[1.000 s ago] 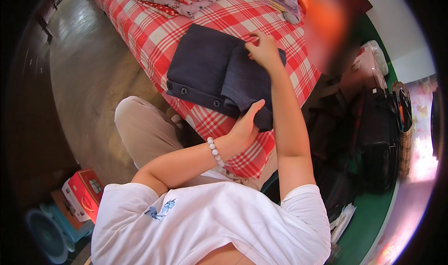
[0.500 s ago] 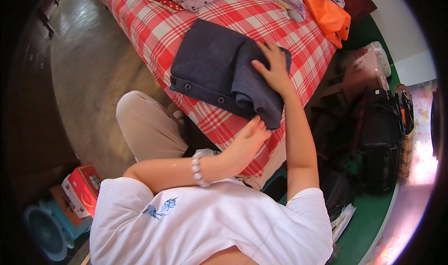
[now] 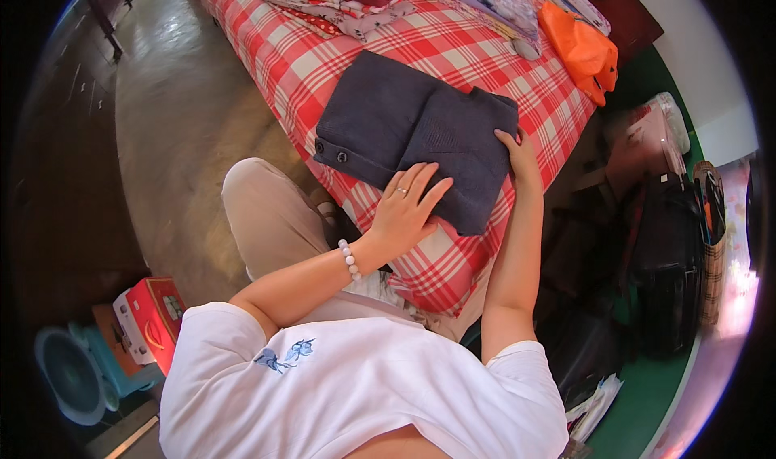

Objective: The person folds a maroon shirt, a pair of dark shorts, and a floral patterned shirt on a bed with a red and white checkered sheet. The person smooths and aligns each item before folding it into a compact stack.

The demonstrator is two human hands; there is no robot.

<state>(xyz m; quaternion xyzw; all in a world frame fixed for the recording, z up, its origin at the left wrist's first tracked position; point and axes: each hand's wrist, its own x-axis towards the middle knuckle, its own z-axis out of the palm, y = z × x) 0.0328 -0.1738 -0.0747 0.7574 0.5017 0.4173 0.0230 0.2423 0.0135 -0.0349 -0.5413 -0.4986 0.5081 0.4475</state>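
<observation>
A dark navy knitted cardigan lies folded into a thick flat bundle on the red-and-white checked bed cover. Dark buttons show along its near left edge, and a fold line runs across its middle. My left hand, with a ring and a pale bead bracelet at the wrist, rests open on the near edge, fingers spread over the fabric. At the bundle's right edge is my right hand, its thumb on top and its fingers curled at the side, partly hidden.
Folded patterned cloths are stacked at the bed's far side, and an orange bag lies at the far right corner. Right of the bed stand a black bag and a pink box. A red box sits at lower left.
The cardigan's right portion now lies flatter and smoother. My left hand has moved from under the near corner onto the top; my right hand has slid off the top to the right edge.
</observation>
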